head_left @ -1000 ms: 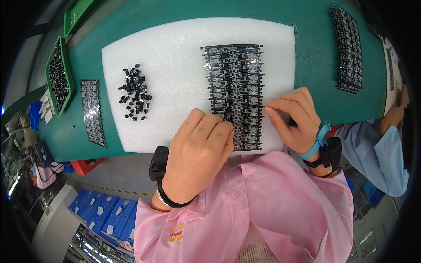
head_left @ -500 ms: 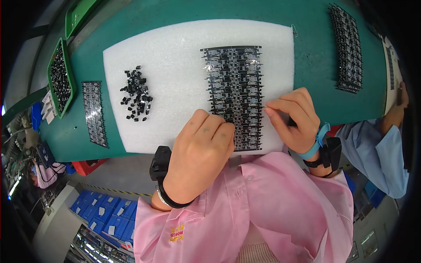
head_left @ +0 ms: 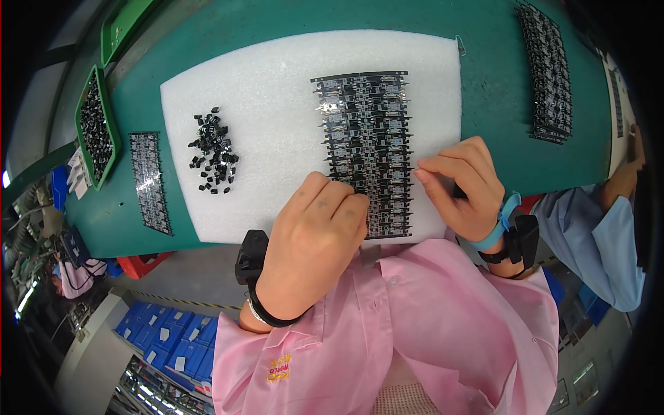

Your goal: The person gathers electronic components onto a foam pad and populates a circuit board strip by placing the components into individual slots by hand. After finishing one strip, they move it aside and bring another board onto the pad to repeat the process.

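Observation:
A black circuit-board panel (head_left: 366,138), made of many small joined boards, lies lengthwise on a white foam sheet (head_left: 277,83). My left hand (head_left: 315,232) is closed over the panel's near left edge. Its curled fingers hide their own tips and whatever they hold. At the panel's right edge, my right hand (head_left: 465,183) has thumb and forefinger drawn together; anything between them is too small to make out. To the left on the foam, a loose pile of small black components (head_left: 216,149) is spread out, some with shiny metal parts.
Left of the foam on the green table (head_left: 311,15) lies another panel (head_left: 149,181). Beyond it stands a green tray (head_left: 104,162) of small components. Stacked panels (head_left: 550,76) lie at the far right. A co-worker's blue sleeve (head_left: 588,235) shows at the right.
The panel's far end has shifted slightly left. Both hands stay almost in place, and the whole view has drifted a little.

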A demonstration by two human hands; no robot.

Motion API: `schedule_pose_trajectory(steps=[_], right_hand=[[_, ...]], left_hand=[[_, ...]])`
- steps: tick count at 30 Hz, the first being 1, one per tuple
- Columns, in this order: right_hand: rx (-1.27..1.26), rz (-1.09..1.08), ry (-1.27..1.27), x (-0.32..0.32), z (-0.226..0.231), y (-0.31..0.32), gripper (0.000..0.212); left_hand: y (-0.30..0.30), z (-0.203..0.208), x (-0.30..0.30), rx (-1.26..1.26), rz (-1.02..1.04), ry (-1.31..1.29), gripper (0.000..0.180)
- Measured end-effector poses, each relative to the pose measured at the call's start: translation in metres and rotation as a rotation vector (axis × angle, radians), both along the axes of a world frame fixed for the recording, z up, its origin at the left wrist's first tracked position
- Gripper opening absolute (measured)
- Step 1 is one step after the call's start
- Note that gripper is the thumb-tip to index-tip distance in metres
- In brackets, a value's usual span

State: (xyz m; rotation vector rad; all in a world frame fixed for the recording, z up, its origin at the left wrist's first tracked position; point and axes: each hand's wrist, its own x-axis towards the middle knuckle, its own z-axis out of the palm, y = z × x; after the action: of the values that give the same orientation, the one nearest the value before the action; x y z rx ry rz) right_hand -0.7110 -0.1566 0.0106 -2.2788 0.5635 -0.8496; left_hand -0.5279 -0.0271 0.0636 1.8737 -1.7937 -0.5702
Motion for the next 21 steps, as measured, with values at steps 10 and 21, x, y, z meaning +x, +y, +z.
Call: schedule_pose_trajectory(steps=[10,21], right_hand=[[0.011,0.003,0.038,0.003,0.01,-0.002,0.018],[-0.186,0.351,0.119,0.122,0.052,-0.009,0.018]], left_hand=[[0.017,0.01,0.028,-0.097,0.152,0.085,0.02],[0.068,-0.011,0.066,-0.085,0.722,-0.106,0.019]])
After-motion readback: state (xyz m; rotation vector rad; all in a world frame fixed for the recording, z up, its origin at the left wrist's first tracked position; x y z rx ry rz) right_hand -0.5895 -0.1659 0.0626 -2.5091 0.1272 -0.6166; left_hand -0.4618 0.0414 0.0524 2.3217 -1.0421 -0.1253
